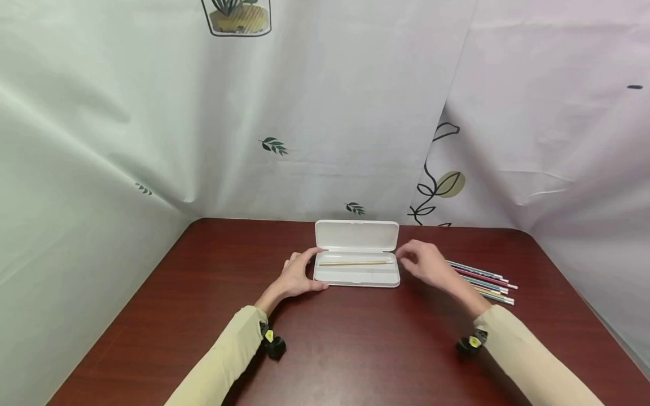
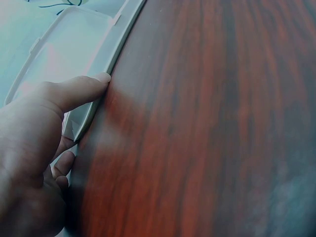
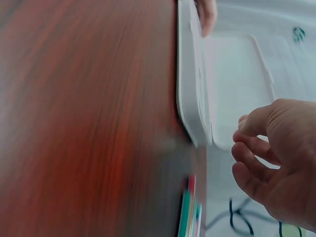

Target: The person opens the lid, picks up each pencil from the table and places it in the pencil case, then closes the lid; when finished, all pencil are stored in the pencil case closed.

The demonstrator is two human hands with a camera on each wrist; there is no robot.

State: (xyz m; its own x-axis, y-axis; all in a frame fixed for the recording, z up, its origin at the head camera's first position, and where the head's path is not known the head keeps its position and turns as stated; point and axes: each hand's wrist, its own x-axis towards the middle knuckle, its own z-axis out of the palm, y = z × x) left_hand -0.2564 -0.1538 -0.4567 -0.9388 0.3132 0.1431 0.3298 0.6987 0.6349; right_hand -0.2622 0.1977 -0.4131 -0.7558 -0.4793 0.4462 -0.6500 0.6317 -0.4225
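Note:
A white pencil case (image 1: 356,276) stands on the table with its lid (image 1: 357,235) raised at the back. Inside the rear compartment lies a yellowish pencil (image 1: 355,263). My left hand (image 1: 297,276) holds the case's left end, thumb on the front edge and fingers round the side; in the left wrist view the thumb (image 2: 86,91) presses the rim. Just beyond the case's right end is my right hand (image 1: 426,264), its fingers loosely bent. In the right wrist view that hand (image 3: 281,158) appears to hold nothing.
To the right, partly behind the right forearm, lies a bunch of several pencils (image 1: 490,282) in blue, red, green and yellow. The dark red wooden table (image 1: 355,349) ends at a pale patterned curtain (image 1: 325,141) behind and at both sides.

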